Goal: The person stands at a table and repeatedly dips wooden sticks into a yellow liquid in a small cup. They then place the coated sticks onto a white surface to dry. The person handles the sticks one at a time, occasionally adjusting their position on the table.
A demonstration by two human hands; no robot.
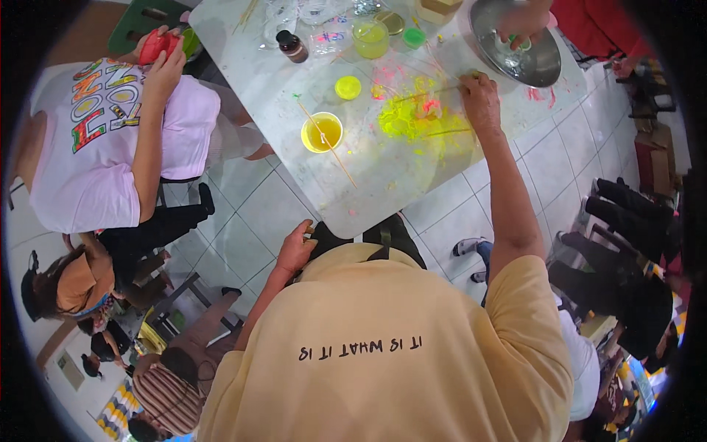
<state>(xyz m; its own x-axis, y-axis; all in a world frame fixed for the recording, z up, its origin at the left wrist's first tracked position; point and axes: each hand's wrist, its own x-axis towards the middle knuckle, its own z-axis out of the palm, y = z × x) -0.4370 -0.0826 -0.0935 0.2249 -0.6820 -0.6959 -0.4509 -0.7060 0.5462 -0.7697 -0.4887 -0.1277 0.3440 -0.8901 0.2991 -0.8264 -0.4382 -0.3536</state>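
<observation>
At the far left, a co-worker in a white shirt (125, 140) held a red rounded object (157, 48). A dark bottle (292, 46) stood at the back of the white table (280, 88). Below the table's near corner was the person's left hand (296, 249), its fingers loosely bent, a gap between thumb and the others, nothing visible in them. A cup of yellow liquid (333, 127) stood near that corner, with a thin stick (341, 166) lying across its mouth, in the way from above. Beyond were a yellow disc (347, 88), a jar (370, 44) and a green lid (414, 37). The yellow smear (398, 118), flecked pink, spread mid-table, just left of the right hand (480, 99). Those fingers were curled downward; whether they pinched anything, I couldn't tell. A metal bowl (543, 65) stood close beyond, another person's hand (524, 28) reaching into it.
</observation>
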